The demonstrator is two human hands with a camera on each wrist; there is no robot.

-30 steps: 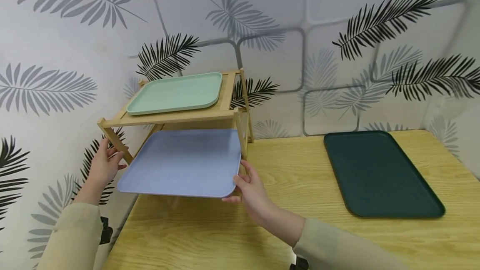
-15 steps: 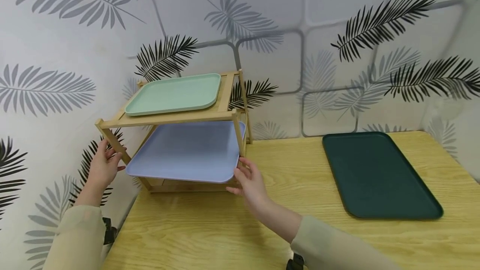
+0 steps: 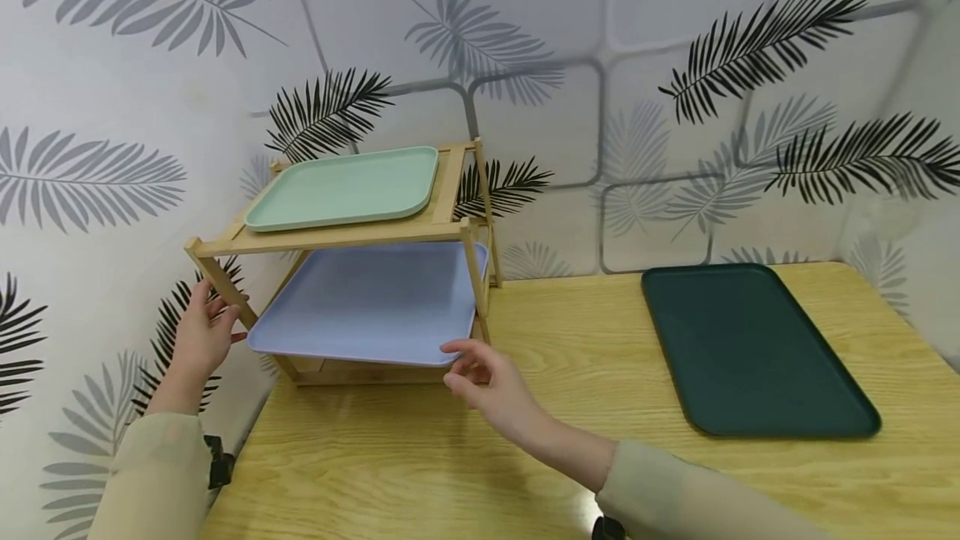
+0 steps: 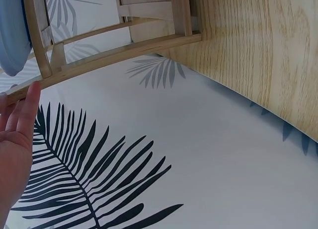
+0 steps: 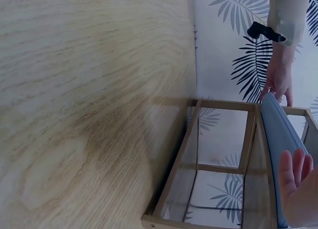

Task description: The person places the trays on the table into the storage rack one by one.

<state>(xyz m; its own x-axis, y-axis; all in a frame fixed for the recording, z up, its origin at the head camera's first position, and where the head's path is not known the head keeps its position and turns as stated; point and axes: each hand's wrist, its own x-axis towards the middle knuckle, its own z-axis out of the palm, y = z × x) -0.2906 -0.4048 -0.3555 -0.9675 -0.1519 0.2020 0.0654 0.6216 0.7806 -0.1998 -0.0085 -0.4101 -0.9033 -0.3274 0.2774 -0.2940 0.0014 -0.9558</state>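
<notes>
A folding wooden rack (image 3: 360, 233) stands at the table's left end. Its top shelf bears a mint-green tray (image 3: 345, 188), while a periwinkle-blue tray (image 3: 375, 298) lies on the shelf below, its front edge jutting out. My left hand (image 3: 201, 336) holds the rack's front left leg, the fingers reaching behind it; in the left wrist view its fingertips (image 4: 34, 92) lie against the wood. At the blue tray's front right corner is my right hand (image 3: 491, 394), index finger over the rim and fingers loosely bent. The right wrist view has these fingers (image 5: 297, 167) beside the tray's edge.
A dark green tray (image 3: 757, 348) lies flat on the right of the wood-grain table (image 3: 585, 357). Behind and to the left rises a wall (image 3: 540, 15) with a leaf pattern, close to the rack.
The blue tray has slid back and up into the rack, then stayed put. My right hand has let go of its right side and moved to the front corner. My left hand has stayed at the leg.
</notes>
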